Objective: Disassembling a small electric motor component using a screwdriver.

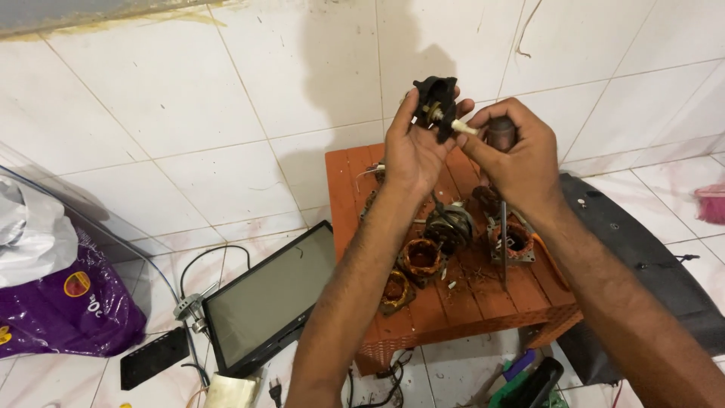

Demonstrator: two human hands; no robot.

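My left hand (411,151) is raised in front of the tiled wall and holds a small black plastic gearbox part (436,106) with a brass-coloured shaft in its middle. My right hand (517,159) is close beside it, pinching a short white pin (464,128) that sticks out of the black part, and it also holds a dark cylindrical piece (500,134) in the palm. Both hands hover above a low orange slatted stool (461,298).
On the stool lie several copper-wound motor stators (420,258) and a screwdriver (504,245). A flat screen (264,302) leans at the left with cables, a purple bag (68,306) and a dark panel (642,249) at the right. Tools (529,378) lie on the floor.
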